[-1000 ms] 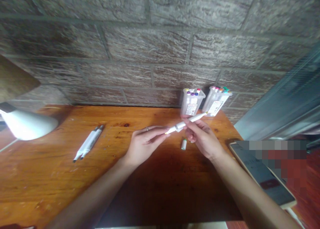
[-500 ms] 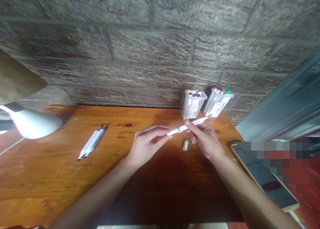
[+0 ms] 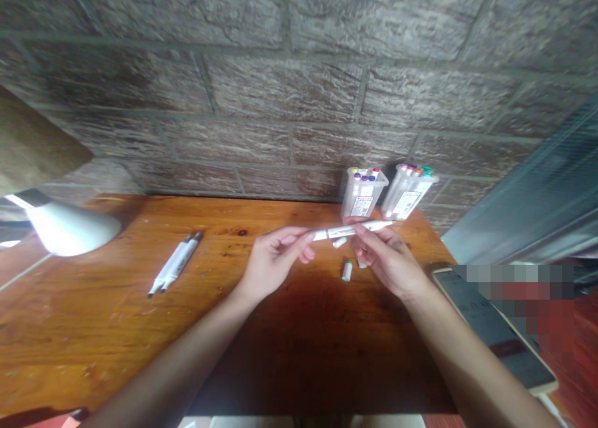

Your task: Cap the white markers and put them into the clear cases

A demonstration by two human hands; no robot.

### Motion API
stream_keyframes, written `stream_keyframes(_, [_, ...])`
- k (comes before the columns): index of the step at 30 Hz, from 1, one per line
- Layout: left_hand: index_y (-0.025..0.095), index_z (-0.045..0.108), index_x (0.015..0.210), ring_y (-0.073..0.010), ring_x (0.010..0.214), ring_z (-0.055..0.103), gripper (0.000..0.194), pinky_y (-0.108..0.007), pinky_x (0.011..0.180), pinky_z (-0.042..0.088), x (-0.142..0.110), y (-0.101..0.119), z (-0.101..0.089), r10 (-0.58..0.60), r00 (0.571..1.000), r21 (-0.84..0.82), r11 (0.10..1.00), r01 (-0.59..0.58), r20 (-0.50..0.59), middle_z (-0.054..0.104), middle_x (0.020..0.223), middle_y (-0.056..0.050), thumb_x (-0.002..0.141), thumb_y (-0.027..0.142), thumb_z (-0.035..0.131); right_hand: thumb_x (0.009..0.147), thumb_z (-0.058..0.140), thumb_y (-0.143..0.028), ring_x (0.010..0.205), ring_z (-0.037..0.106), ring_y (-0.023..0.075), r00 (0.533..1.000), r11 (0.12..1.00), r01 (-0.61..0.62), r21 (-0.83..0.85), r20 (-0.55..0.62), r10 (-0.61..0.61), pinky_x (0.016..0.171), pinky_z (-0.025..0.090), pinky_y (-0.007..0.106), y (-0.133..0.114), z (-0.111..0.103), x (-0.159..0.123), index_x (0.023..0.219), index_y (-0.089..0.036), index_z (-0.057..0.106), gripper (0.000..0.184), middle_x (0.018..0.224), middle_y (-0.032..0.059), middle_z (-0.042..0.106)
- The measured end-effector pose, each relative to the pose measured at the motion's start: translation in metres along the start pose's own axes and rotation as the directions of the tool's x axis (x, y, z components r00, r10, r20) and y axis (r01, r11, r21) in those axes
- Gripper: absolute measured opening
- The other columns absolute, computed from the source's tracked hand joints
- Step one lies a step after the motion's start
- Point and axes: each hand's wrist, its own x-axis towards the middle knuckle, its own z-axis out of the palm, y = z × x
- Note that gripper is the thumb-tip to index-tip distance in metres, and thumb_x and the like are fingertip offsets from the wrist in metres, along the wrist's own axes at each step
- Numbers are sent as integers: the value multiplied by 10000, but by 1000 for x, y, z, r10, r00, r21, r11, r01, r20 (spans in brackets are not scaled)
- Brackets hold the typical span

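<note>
A white marker (image 3: 343, 231) is held nearly level between my two hands. My left hand (image 3: 275, 260) pinches its left end between thumb and fingers. My right hand (image 3: 385, 253) grips it near the right end, where a slim yellowish tip pokes out past the fingers. Just under the marker shows a small white cap (image 3: 339, 242); whether it rests on the table or against my right fingers, I cannot tell. Below that, a white cap with a green end (image 3: 346, 270) stands on the wooden table (image 3: 299, 334). Another small pale piece (image 3: 362, 264) is partly hidden by my right hand.
Two white markers (image 3: 175, 265) lie side by side at left. Against the stone wall stand two clear marker cases (image 3: 362, 197) (image 3: 408, 194) holding several coloured-end markers. A phone (image 3: 495, 328) lies at right, and a white lamp base (image 3: 72, 228) stands at far left.
The marker has shifted slightly right and lies flatter, its yellow-marked left end now covered by my left fingers. A small white cap has come into sight beneath it.
</note>
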Motion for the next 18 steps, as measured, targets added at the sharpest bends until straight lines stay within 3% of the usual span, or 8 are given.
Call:
stream_keyframes(3, [128,736,908,-106,543,646,198,-205,543,536,1,3,-1,-36,999,-49,998,37,11,739,673,-29,819,304,746,816,765,-325,516,394,65,999,999,52,-13,-2,-52,451,241,202,2,-2,1,1108,-234,706,311,591,-49,546])
stream_keyframes(11, [147,761,841,-69,496,584,141,-173,506,498,-3,0,-5,-86,995,-36,995,88,45,734,660,-15,806,283,761,756,811,-349,463,395,39,997,999,24,-45,-77,-28,419,225,193,9,-2,3,849,-176,695,228,617,-38,575])
stream_keyframes(15, [138,775,801,-68,484,579,156,-179,503,502,-2,5,-3,-108,983,-77,990,121,147,747,678,-35,812,292,753,742,810,-333,443,366,29,995,995,-37,95,-94,46,414,198,193,8,3,4,834,-171,660,239,638,-41,589])
stream_keyframes(18, [156,793,895,-87,518,617,187,-207,540,536,-1,10,-1,-144,959,-132,975,180,243,777,762,-58,761,286,801,735,802,-298,437,357,34,992,976,-76,205,-82,95,417,191,193,5,5,4,824,-175,633,227,594,-58,556])
